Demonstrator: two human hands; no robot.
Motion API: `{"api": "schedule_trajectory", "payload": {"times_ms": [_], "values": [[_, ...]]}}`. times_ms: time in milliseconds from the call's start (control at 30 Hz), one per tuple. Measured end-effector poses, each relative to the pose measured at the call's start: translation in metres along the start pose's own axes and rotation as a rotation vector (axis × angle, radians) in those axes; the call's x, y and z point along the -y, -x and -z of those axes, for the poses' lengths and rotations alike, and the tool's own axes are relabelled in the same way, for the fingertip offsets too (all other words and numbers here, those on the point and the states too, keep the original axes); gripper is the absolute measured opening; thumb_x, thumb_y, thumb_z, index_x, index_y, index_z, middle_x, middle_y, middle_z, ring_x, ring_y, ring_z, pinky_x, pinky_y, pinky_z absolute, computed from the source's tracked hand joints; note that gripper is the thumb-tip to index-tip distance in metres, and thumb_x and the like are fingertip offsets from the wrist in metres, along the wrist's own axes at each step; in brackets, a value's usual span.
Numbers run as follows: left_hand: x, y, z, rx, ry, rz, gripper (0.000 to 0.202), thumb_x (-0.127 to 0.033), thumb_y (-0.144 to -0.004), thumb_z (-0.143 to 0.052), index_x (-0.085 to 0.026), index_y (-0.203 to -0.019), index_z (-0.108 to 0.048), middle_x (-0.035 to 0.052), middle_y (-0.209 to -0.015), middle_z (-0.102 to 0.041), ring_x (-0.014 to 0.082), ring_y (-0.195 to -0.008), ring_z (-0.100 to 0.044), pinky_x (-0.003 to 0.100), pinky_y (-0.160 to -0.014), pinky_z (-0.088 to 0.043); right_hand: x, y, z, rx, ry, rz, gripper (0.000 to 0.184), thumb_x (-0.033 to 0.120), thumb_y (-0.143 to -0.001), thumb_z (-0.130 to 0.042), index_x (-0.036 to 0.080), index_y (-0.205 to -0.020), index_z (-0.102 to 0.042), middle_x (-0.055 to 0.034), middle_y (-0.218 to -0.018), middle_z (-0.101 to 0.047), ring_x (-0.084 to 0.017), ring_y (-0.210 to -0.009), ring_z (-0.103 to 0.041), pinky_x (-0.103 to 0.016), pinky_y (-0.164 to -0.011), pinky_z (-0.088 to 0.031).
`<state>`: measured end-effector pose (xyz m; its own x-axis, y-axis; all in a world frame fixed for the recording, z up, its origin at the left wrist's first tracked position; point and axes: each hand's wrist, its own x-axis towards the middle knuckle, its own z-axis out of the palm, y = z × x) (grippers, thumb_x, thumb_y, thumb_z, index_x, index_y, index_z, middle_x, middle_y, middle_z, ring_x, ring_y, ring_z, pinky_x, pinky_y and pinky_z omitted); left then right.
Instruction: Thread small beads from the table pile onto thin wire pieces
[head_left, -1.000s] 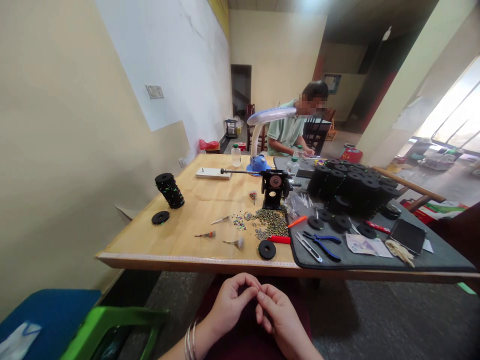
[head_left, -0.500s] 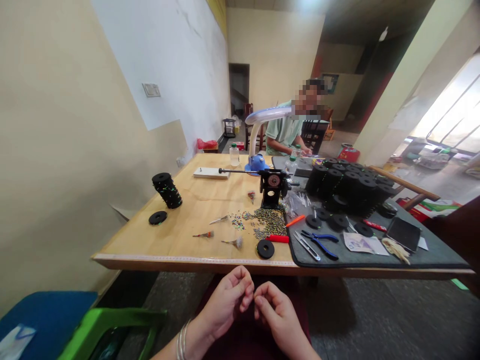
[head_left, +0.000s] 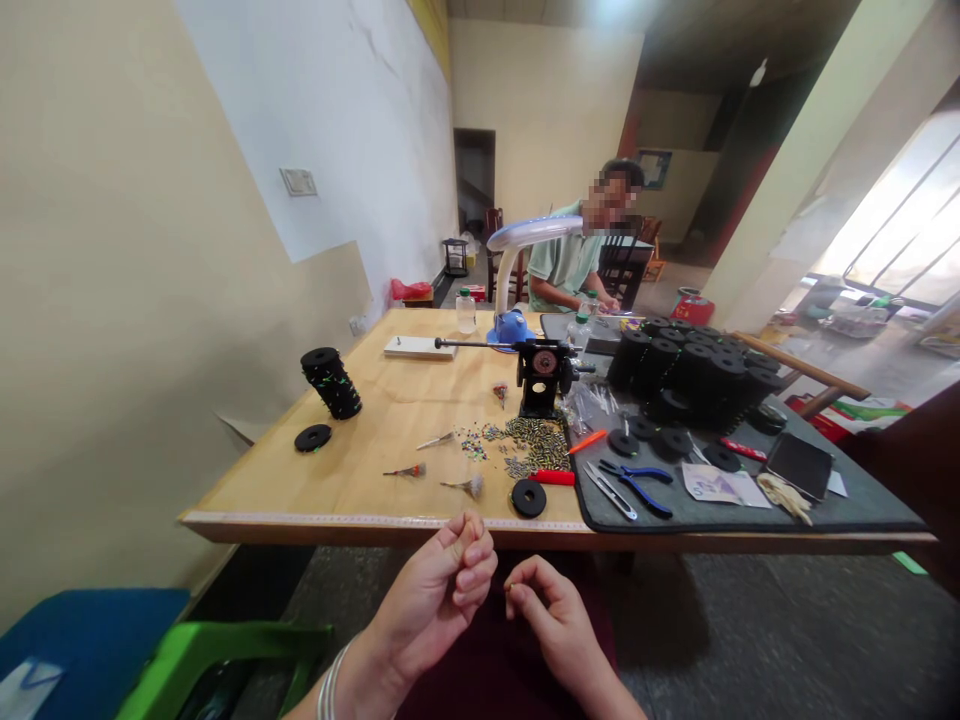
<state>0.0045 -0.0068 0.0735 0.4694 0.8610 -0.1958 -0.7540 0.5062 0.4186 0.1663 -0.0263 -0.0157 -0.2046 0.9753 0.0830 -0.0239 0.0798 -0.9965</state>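
Note:
My left hand [head_left: 442,590] is closed in a pinch just in front of the table edge, thumb against fingertips; what it holds is too small to make out. Lower and to its right, my right hand [head_left: 551,620] is also pinched, with a tiny dark speck at its fingertips that I cannot name. The two hands are a little apart. Beyond them on the table lie a black foam ring [head_left: 528,498], a red-handled tool [head_left: 553,478], a pile of small striped beads [head_left: 536,443] and several little bristle bundles, one of them a pale tuft [head_left: 469,486].
A black winding machine [head_left: 541,380] with a long rod stands mid-table, a blue lamp [head_left: 511,325] behind it. Blue pliers [head_left: 641,485] and a cutter [head_left: 611,492] lie on the grey mat. Stacked black foam rings [head_left: 690,375] rise at right. A person [head_left: 562,265] sits opposite.
My left hand has risen and shifted slightly left, away from my right hand. The right hand stays nearly in place. The view has moved slightly.

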Motion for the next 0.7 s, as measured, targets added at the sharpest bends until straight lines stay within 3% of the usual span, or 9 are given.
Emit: {"api": "schedule_trajectory", "payload": {"times_ms": [200,500,700], "values": [[0.001,-0.002,0.001,-0.006,0.046,-0.006,0.017,-0.008,-0.070,-0.073,-0.012,-0.073,-0.057,-0.0066,-0.058,-0.045,-0.0012,-0.043,-0.039,0.008,-0.038,-0.027,-0.009,-0.002,0.001,-0.008,-0.041,-0.006,0.022,0.037,-0.087,-0.057,0.017,-0.076,-0.057,0.0018,-0.062,-0.055,-0.013,-0.061,-0.047,-0.025,-0.063,-0.038],[-0.002,-0.001,-0.010,0.031,0.070,-0.025,0.016,-0.006,-0.069,-0.073,-0.011,-0.074,-0.059,-0.0065,-0.057,-0.046,-0.0015,-0.043,-0.041,0.008,-0.037,-0.028,-0.016,-0.006,0.003,0.012,-0.073,-0.048,0.026,0.043,-0.086,-0.057,0.017,-0.078,-0.059,-0.0010,-0.071,-0.062,-0.008,-0.049,-0.037,-0.021,-0.047,-0.029],[-0.004,0.005,-0.019,0.048,0.079,-0.026,0.016,-0.005,-0.070,-0.072,-0.011,-0.075,-0.058,-0.0071,-0.058,-0.043,-0.0019,-0.043,-0.041,0.007,-0.037,-0.028,-0.025,-0.011,0.006,0.017,-0.054,-0.014,0.028,0.044,-0.086,-0.056,0.017,-0.081,-0.062,-0.0021,-0.076,-0.063,-0.011,-0.057,-0.044,-0.021,-0.051,-0.035]]}}
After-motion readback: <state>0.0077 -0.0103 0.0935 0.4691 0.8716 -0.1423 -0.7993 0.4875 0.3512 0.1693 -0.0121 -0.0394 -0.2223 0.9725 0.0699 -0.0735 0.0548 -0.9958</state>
